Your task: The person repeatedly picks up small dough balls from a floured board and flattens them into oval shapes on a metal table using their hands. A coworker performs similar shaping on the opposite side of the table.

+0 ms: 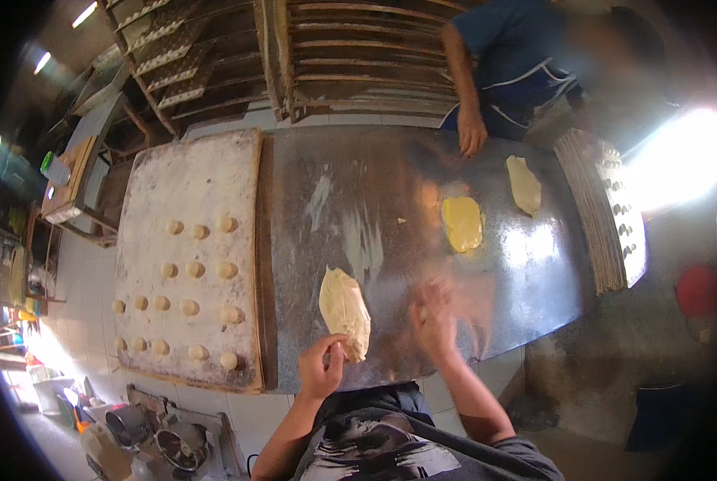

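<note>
A long flattened piece of dough (345, 305) lies on the metal worktable (302, 200) in front of me. At its near end my left hand (321, 370) is closed, with thumb and fingers pinching the dough's edge. To the right of that piece, my right hand (435, 321) is over the tabletop, smeared by motion; whether its fingers hold anything is hidden by the blur. Beyond it rests a soft yellow slab (462, 224), like butter or margarine. Farther right lies another flattened dough piece (524, 186).
On the left, a floured board (154, 192) carries several dough balls (195, 270) in rows. A co-worker's hand (472, 135) reaches the table's far edge. Stacked boards (587, 212) stand at the right end. Wooden racks (366, 60) rise behind. Machinery (182, 445) sits at lower left.
</note>
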Motion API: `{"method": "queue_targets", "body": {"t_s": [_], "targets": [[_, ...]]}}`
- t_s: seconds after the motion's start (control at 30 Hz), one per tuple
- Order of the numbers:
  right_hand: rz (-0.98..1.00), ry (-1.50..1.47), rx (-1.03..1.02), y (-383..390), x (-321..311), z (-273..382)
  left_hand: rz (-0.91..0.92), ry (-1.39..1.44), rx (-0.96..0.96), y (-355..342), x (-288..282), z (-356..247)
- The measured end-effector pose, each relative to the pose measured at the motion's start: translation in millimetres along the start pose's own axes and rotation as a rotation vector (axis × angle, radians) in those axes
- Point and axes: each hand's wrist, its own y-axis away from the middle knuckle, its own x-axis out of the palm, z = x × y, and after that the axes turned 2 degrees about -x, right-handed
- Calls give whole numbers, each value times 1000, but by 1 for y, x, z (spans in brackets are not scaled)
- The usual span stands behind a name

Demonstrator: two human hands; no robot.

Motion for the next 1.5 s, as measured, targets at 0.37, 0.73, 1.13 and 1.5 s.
{"method": "queue_targets", "body": {"t_s": [0.37, 0.73, 1.13, 1.5], "targets": [[-264, 110, 177, -55, 4, -9, -111, 52, -86, 0, -7, -4], [-112, -15, 1, -61, 3, 27, -113, 48, -162, -2, -7, -4], [-272, -47, -132, -62, 3, 15, -109, -63, -96, 5, -9, -17], [-46, -178, 59, -52, 1, 25, 378, -684, -151, 6, 23, -26]]}}
